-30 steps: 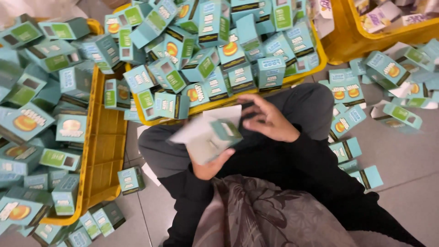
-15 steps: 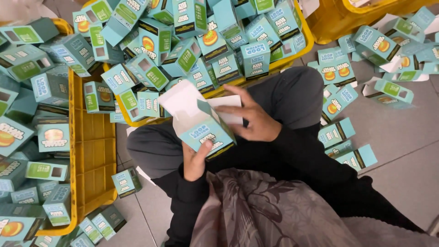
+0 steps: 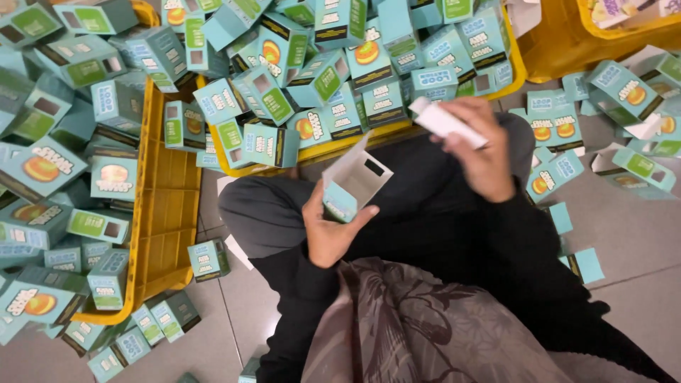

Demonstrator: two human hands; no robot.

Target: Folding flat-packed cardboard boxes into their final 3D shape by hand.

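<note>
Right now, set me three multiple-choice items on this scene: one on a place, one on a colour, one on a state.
1. Where is the white piece in the right hand?
A. Inside the open box
B. Raised clear of the open box, off to its right
C. Lying on the floor

2. What colour are the crates behind the person's knees?
A. Yellow
B. Red
C. Black

3. What state is the box in the left hand in?
A. Sealed shut
C. Crushed flat
B. Top flap standing open

Answers:
1 B: the white piece sits in the raised fingers, apart from the open box.
2 A: the crate wall on the left and the crate rim at the top right are both yellow.
3 B: its white inner flap stands up and the mouth shows.
</note>
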